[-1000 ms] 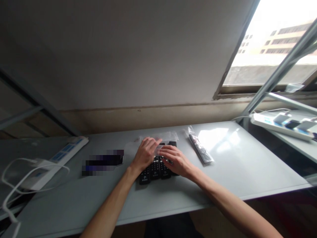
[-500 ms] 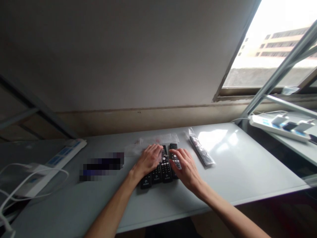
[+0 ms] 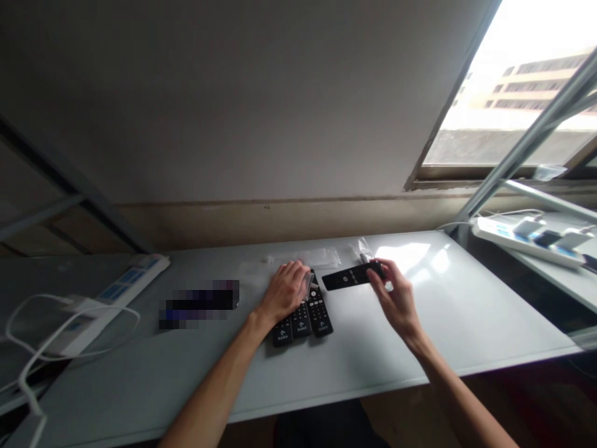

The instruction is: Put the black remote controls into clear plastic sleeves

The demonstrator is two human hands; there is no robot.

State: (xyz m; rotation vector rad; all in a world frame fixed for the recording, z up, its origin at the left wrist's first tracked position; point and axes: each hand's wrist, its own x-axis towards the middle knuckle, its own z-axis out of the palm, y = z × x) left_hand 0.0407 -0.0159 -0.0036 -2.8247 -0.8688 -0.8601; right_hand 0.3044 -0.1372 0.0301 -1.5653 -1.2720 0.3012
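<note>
My right hand (image 3: pixel 395 297) pinches one black remote (image 3: pixel 353 275) by its right end, lifted off the table (image 3: pixel 466 311), long axis pointing left toward my left hand (image 3: pixel 285 291), which presses flat on the remaining row of remotes (image 3: pixel 305 311).

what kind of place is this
Probably a small workshop or packing bench: a plain white table by a window, power strips, a row of remotes, and clear plastic bags.
</note>
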